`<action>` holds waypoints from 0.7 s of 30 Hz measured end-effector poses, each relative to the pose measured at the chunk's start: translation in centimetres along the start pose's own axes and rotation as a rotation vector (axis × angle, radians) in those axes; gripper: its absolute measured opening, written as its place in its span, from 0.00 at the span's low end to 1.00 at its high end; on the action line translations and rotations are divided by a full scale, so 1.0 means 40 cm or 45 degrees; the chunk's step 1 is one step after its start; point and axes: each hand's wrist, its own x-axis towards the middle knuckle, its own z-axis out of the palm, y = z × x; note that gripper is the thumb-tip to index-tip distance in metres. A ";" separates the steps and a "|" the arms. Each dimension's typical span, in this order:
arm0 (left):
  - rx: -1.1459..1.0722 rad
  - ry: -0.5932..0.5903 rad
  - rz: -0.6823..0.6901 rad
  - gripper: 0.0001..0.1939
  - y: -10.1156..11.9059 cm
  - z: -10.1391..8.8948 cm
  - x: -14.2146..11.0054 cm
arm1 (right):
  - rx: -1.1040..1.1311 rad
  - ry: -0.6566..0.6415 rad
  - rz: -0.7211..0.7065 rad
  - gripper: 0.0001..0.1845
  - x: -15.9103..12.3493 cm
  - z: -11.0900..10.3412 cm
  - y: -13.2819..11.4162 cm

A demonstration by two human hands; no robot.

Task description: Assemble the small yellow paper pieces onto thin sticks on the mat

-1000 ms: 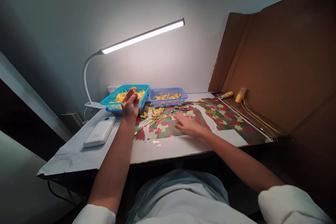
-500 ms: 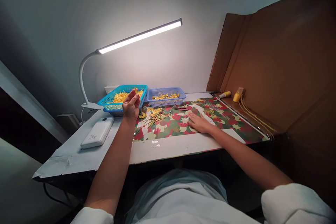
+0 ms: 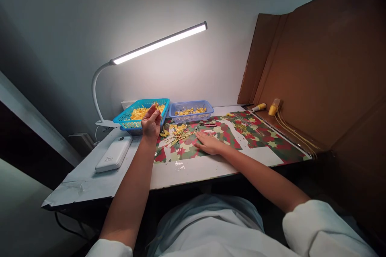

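My left hand (image 3: 150,121) is raised above the table, its fingers pinched on a small yellow piece (image 3: 156,106) with a thin thread hanging from it. It hovers in front of a turquoise basket (image 3: 126,117) full of yellow pieces. My right hand (image 3: 208,143) lies flat, fingers stretched, on a red, green and cream patterned mat (image 3: 259,136). A loose pile of yellow pieces and thin sticks (image 3: 177,131) lies on the mat between my two hands.
A blue-violet basket (image 3: 207,109) of yellow pieces stands behind the mat. A white power bank (image 3: 113,153) lies at the left. A white desk lamp (image 3: 157,44) arches overhead. Brown cardboard (image 3: 316,56) walls the right side, with yellow thread spools (image 3: 273,109) at its foot.
My right hand slid right across the mat and then back left toward the pile. My left hand stayed raised with the yellow piece.
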 end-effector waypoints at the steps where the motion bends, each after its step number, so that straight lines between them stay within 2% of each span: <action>1: -0.003 -0.005 -0.001 0.14 0.000 0.001 -0.002 | -0.011 0.017 0.003 0.41 0.004 0.013 0.000; 4: -0.012 -0.027 -0.010 0.14 -0.001 0.007 -0.008 | -0.056 0.038 0.114 0.40 -0.026 0.016 0.068; 8: -0.008 -0.029 -0.020 0.14 -0.004 0.010 -0.011 | -0.152 0.041 0.382 0.40 -0.114 -0.044 0.221; 10: -0.004 -0.017 -0.021 0.14 -0.005 0.009 -0.010 | -0.219 0.046 0.580 0.40 -0.142 -0.076 0.263; 12: 0.009 -0.013 -0.024 0.14 -0.006 0.008 -0.009 | -0.234 0.096 0.693 0.39 -0.139 -0.093 0.258; 13: 0.015 -0.014 -0.025 0.15 -0.005 0.008 -0.009 | -0.221 0.126 0.664 0.39 -0.127 -0.092 0.237; 15: 0.022 -0.022 -0.026 0.15 -0.004 0.008 -0.010 | -0.148 0.162 0.446 0.38 -0.083 -0.074 0.175; 18: 0.018 -0.037 -0.019 0.15 -0.003 0.007 -0.012 | 0.023 0.043 0.120 0.40 -0.013 -0.029 0.086; 21: 0.014 -0.051 -0.018 0.15 -0.003 0.007 -0.013 | -0.006 0.013 0.089 0.41 -0.001 -0.007 0.082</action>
